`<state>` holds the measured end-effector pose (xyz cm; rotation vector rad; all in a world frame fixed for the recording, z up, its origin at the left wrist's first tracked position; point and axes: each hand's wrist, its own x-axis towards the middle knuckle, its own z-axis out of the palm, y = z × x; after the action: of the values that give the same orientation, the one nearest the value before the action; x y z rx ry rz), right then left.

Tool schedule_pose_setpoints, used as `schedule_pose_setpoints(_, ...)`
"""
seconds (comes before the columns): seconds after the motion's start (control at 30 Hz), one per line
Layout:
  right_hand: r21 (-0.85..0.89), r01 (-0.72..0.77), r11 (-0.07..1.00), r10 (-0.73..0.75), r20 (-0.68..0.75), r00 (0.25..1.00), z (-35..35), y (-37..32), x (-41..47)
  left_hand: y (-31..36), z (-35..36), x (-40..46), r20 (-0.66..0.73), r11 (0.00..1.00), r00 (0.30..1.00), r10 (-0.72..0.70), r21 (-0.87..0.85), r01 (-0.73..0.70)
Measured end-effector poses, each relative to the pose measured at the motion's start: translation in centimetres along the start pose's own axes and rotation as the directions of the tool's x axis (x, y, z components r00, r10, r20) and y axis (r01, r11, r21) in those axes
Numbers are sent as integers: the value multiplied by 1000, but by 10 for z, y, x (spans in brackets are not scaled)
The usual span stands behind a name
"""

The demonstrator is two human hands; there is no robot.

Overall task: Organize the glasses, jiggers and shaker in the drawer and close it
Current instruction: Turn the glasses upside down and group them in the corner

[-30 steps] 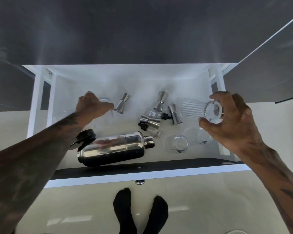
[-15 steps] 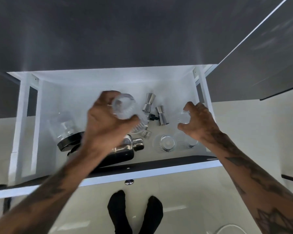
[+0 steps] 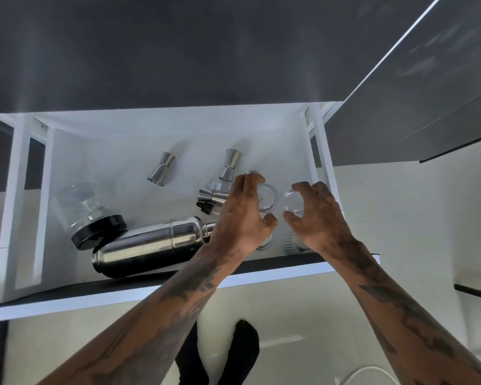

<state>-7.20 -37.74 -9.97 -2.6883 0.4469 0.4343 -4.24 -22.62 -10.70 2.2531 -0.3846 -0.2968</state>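
Left hand (image 3: 242, 218): fingers clamped on a clear glass (image 3: 267, 200).
Right hand (image 3: 315, 215): fingers clamped on a second glass (image 3: 293, 204) — just beside the first.
Drawer (image 3: 161, 126): stood open — shaker (image 3: 150, 245) lay inside.

Bright, even light fills the white drawer (image 3: 178, 129), washing its inner walls almost to glare, while the dark countertop (image 3: 178, 51) above carries faint vertical streaks of reflected light. The steel shaker (image 3: 150, 245) mirrors bright highlights along its top and goes near black along its underside, and soft shadows lie under it. Wide-angle distortion bends the drawer's straight edges and splays the frame's corners, and motion blur softens the upper right and both hands.
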Motion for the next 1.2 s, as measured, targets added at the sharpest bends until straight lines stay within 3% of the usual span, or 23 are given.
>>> schedule_pose_setpoints(0.2,17,0,1000,0,13,1000,-9,8,2,-11,0,-3,8,999,1000,-25,-24,25)
schedule_pose_setpoints(0.33,7,14,1000,-14,25,1000,-9,7,3,-15,-14,6,-78,957,973,-217,-212,196)
schedule_pose_setpoints(0.43,-2,16,1000,-15,25,1000,-8,6,4,-20,-18,16,0,904,923,-385,-203,377)
schedule_pose_setpoints(0.63,4,28,1000,-28,23,999,-8,6,8,-17,-27,41,178,887,892,-415,-140,441)
schedule_pose_setpoints(0.8,-7,24,1000,-24,21,1000,-10,6,12,-22,-37,49,187,782,862,-471,-364,506)
schedule_pose_setpoints(0.9,-42,73,996,-72,34,997,-7,4,11,-29,-52,45,91,752,859,-503,-444,487)
schedule_pose_setpoints(1.0,-90,78,993,-70,86,994,-7,2,7,-35,-66,35,-35,832,880,-474,-347,434)
schedule_pose_setpoints(1.13,-109,269,957,-284,-164,945,-12,-18,13,-34,-78,17,-206,953,940,-272,-192,233)
schedule_pose_setpoints(1.2,-137,314,940,-326,-79,942,-5,-38,31,-32,-82,11,-240,971,951,-195,-184,153)
